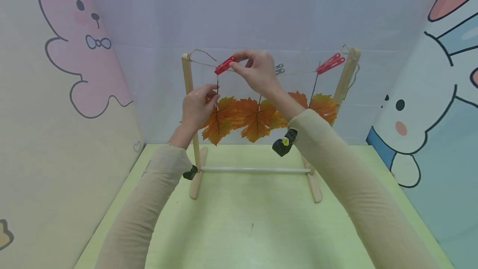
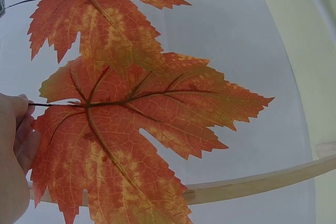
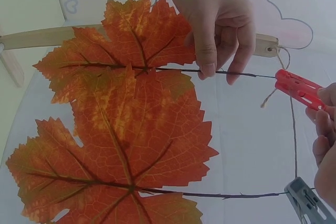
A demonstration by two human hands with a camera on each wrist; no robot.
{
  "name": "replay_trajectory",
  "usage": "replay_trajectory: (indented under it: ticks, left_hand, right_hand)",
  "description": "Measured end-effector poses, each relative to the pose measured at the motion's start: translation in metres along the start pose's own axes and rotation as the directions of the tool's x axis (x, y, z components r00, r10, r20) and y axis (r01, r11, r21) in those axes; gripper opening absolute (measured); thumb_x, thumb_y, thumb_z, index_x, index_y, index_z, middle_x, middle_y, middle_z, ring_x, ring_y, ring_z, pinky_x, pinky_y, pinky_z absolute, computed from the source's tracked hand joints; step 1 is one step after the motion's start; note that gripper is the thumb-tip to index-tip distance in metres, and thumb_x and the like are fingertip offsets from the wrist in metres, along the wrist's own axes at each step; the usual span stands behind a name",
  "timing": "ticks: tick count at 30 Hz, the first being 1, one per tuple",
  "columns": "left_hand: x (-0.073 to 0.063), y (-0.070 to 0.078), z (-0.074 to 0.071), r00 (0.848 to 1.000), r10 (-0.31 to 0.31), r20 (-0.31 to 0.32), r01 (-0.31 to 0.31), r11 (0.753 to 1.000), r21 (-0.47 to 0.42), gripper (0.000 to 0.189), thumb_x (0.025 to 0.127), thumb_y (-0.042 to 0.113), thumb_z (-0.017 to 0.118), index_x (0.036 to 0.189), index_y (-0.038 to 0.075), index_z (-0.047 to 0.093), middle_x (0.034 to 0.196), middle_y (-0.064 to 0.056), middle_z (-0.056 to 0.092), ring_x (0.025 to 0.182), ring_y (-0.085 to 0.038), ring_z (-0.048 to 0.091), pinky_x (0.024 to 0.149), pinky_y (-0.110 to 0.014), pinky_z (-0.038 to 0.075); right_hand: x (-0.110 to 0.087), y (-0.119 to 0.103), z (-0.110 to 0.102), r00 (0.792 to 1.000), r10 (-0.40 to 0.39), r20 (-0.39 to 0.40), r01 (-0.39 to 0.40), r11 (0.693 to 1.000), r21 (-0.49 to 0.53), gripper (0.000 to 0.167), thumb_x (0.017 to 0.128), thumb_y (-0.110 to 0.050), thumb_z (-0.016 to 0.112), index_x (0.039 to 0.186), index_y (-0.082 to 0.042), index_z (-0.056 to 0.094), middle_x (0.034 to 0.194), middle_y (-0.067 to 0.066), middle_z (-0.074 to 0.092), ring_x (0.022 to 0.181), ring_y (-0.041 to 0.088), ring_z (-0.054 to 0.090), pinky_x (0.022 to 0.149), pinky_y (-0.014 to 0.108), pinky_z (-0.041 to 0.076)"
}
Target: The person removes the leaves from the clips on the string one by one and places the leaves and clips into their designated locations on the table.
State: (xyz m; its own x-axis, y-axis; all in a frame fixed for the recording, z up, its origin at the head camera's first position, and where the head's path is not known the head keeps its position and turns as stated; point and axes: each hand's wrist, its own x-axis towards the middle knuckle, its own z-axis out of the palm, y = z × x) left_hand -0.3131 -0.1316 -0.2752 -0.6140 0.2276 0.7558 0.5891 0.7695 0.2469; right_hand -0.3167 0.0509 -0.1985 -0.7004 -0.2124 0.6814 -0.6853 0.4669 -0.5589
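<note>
My right hand (image 1: pixel 259 69) pinches a red clothespin (image 1: pixel 224 65) at the left part of a twine line. The clothespin's tip meets the top of a leaf's dark stem (image 3: pixel 236 72). Lower down, my left hand (image 1: pixel 199 105) holds that stem between thumb and fingers, just above the orange-red leaf (image 2: pixel 126 129). Beside it hangs a second leaf (image 1: pixel 257 119), its stem caught in a grey clothespin (image 3: pixel 307 200). Farther right, another red clothespin (image 1: pixel 330 63) holds a third leaf (image 1: pixel 324 105) by its stem.
The twine (image 1: pixel 298 73) runs between two wooden posts (image 1: pixel 188 74) of a stand with wooden feet (image 1: pixel 315 188) and a white crossbar (image 1: pixel 254 170). The stand is on a pale yellow-green table (image 1: pixel 239 227). White cloth hangs behind; cartoon-printed panels flank the sides.
</note>
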Motion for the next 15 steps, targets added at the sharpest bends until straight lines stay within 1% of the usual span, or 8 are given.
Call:
replay_trajectory:
  ticks: [2,8,12,15]
  left_hand:
    - [-0.0004,-0.0004,-0.0004,1.000,-0.006,0.006,0.006,1.000,0.003,0.020,0.085,0.012,0.063,0.103,0.002,0.064,0.086,-0.012,0.069,0.072,-0.025,0.062,0.062,-0.034,0.049]
    - [-0.0023,-0.0019,-0.0001,1.000,-0.015,0.020,0.015,1.000,0.002,0.020,0.086,0.012,0.063,0.103,0.003,0.064,0.087,-0.012,0.069,0.073,-0.024,0.062,0.063,-0.034,0.049]
    - [-0.0037,-0.0035,0.0003,1.000,-0.015,0.015,0.015,1.000,-0.001,0.019,0.085,0.011,0.063,0.103,0.003,0.064,0.086,-0.012,0.069,0.074,-0.024,0.062,0.064,-0.034,0.049]
    - [-0.0048,-0.0048,0.0001,1.000,-0.016,0.008,0.016,1.000,-0.002,0.019,0.084,0.009,0.064,0.102,0.003,0.065,0.086,-0.012,0.069,0.074,-0.025,0.062,0.063,-0.035,0.049]
  right_hand:
    - [0.0000,0.0001,-0.0012,1.000,-0.015,-0.011,0.015,1.000,0.002,0.020,0.086,-0.017,0.063,0.099,-0.005,0.069,0.090,0.005,0.068,0.050,0.014,0.041,0.045,0.022,0.030]
    - [0.0004,0.0001,-0.0048,0.999,-0.019,-0.047,0.019,1.000,-0.002,0.021,0.086,-0.018,0.063,0.101,-0.005,0.069,0.092,0.004,0.068,0.049,0.014,0.039,0.044,0.021,0.029]
    - [0.0006,-0.0001,-0.0069,0.998,-0.018,-0.059,0.018,1.000,-0.001,0.022,0.086,-0.018,0.063,0.102,-0.005,0.069,0.094,0.005,0.068,0.049,0.014,0.039,0.044,0.021,0.029]
    - [-0.0006,0.0005,-0.0084,0.998,-0.019,-0.059,0.020,1.000,0.017,0.022,0.085,-0.017,0.064,0.102,-0.005,0.068,0.094,0.005,0.068,0.048,0.014,0.040,0.044,0.021,0.030]
